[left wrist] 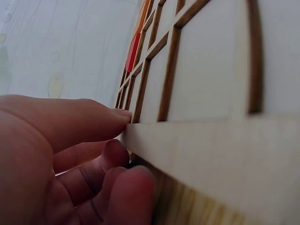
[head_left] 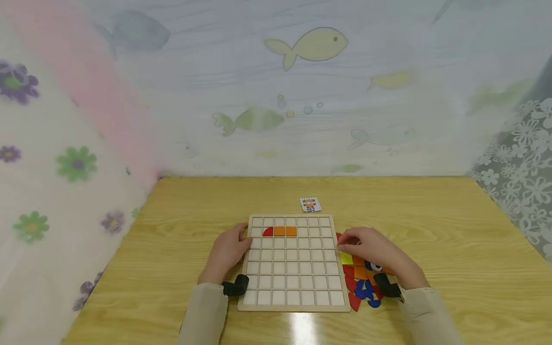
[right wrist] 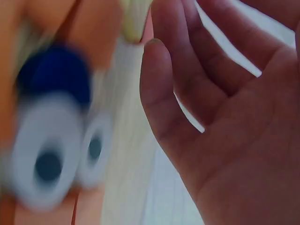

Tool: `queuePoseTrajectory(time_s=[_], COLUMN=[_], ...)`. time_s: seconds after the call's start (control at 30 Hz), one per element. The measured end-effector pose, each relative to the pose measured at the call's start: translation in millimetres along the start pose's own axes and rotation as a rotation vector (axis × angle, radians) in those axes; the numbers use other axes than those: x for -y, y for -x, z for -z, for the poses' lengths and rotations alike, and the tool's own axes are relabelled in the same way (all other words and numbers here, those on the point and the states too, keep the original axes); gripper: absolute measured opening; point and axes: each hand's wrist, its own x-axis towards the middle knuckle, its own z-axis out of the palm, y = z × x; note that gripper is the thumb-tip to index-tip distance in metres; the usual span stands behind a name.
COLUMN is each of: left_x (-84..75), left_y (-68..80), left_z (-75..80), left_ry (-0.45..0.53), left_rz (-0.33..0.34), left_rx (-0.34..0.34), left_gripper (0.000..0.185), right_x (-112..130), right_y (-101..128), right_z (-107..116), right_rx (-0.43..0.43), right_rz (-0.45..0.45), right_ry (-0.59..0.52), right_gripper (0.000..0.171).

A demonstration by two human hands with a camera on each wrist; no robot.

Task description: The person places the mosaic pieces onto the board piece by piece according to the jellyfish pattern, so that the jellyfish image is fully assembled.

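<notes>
My left hand (head_left: 227, 253) fingers rest loosely against the pale wooden grid board's (head_left: 294, 306) left edge; my right hand (head_left: 374, 251) hovers relaxed over the loose coloured puzzle tiles (head_left: 361, 282), grasping nothing.

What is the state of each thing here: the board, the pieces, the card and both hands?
Grid board: flat on the table, mostly unfilled.
Red piece: seated in the board's second row.
Orange pieces: seated beside it.
Loose pieces: piled right of the board.
Small card: flat, behind the board.
Left hand: fingers against the board's left edge.
Right hand: over the pile, grip unclear.

One grid board (head_left: 297, 287), three placed tiles (head_left: 280, 231), one card (head_left: 310, 204), two hands (head_left: 228, 251).
</notes>
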Motion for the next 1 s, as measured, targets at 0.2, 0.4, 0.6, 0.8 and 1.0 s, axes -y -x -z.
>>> queuePoseTrajectory(time_s=[0.2, 0.4, 0.6, 0.8, 1.0], left_x=[-1.0, 0.6, 0.4, 1.0, 1.9], left_y=[1.9, 2.1, 0.4, -0.4, -0.2], left_z=[2.9, 1.9, 0.5, 0.8, 0.3], left_ry=[0.003, 0.001, 0.01, 0.007, 0.006], left_rz=[-0.009, -0.012, -0.009, 0.001, 0.001], left_rx=[0.011, 0.015, 0.02, 0.02, 0.021], left_gripper=[0.047, 0.047, 0.048, 0.048, 0.048], right_x=[-15.5, -27.5, -28.0, -27.6, -29.8], right_y=[15.2, 18.7, 19.3, 17.5, 16.5], right_z=[10.2, 13.9, 14.6, 13.2, 10.6], right_rx=[0.009, 0.095, 0.139, 0.147, 0.101], right_rz=[-0.025, -0.058, -0.043, -0.021, -0.007], right_ry=[-0.024, -0.034, -0.03, -0.025, -0.029], right_gripper=[0.018, 0.026, 0.032, 0.025, 0.021])
